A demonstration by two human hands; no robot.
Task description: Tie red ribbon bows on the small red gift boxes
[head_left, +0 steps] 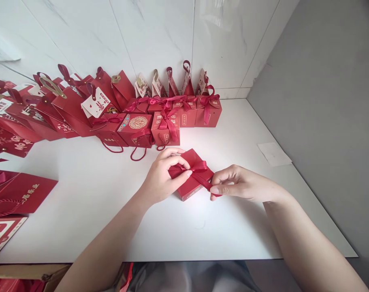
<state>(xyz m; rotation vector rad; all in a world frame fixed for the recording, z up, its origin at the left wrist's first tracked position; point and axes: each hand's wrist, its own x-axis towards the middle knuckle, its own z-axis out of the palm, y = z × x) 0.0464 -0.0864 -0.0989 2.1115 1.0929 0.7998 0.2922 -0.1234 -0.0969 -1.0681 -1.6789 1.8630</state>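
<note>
A small red gift box lies on the white table between my hands, a dark red ribbon tied in a bow on its top. My left hand is at the box's left side, thumb and forefinger pinched on the bow near its knot. With thumb and fingers closed, my right hand holds a ribbon tail stretched out past the box's right edge. My left fingers cover the left part of the bow.
Several red gift boxes with ribbon bows stand behind, and peaked gift bags line the back left. A larger red box sits at the left edge. White paper lies at right, beside the grey wall. An open cardboard carton is below the front edge.
</note>
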